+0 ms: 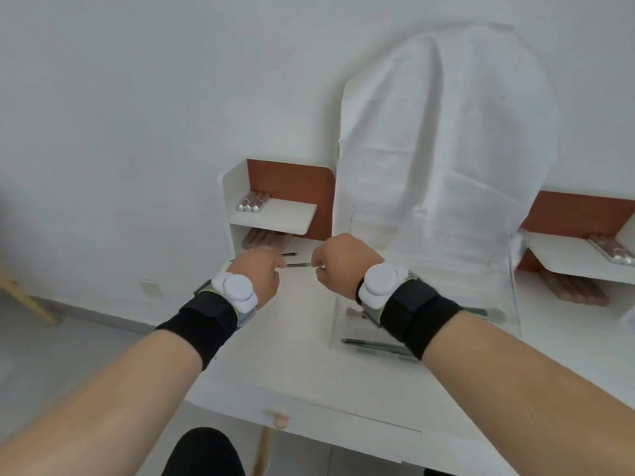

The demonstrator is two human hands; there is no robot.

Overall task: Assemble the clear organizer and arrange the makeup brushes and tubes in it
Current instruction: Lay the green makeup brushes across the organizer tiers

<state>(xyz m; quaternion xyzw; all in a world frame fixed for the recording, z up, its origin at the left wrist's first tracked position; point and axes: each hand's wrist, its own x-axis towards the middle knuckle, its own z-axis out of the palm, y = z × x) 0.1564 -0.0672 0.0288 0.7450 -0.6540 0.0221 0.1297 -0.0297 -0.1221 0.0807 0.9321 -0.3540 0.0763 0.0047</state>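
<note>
Nearest to me, my two forearms reach in over the white tabletop, each with a black wrist strap carrying a white round sensor. My left hand is curled, its grip pinched on the near end of a thin dark makeup brush that runs across to my right hand. The right grip is also curled tight, fingers tucked under; it meets the other end of that brush, but I see only the back of the hand, so I cannot make out the finger contact itself.

Just behind and right of my right wrist stands the clear organizer, a transparent box whose walls are hard to trace against the white surface. My right strap hides part of it. Dark green-handled brushes lie low at its near edge, and another shows faintly through the far wall.

Beyond my left grip a second dark brush lies on the tabletop, half hidden by the knuckles. Farther back sits a white shelf with a brown back panel, holding three silver-capped tubes side by side. Past my right grip a white cloth drapes a tall shape. At the far right edge more tubes lie on another shelf, cut off by the frame.
</note>
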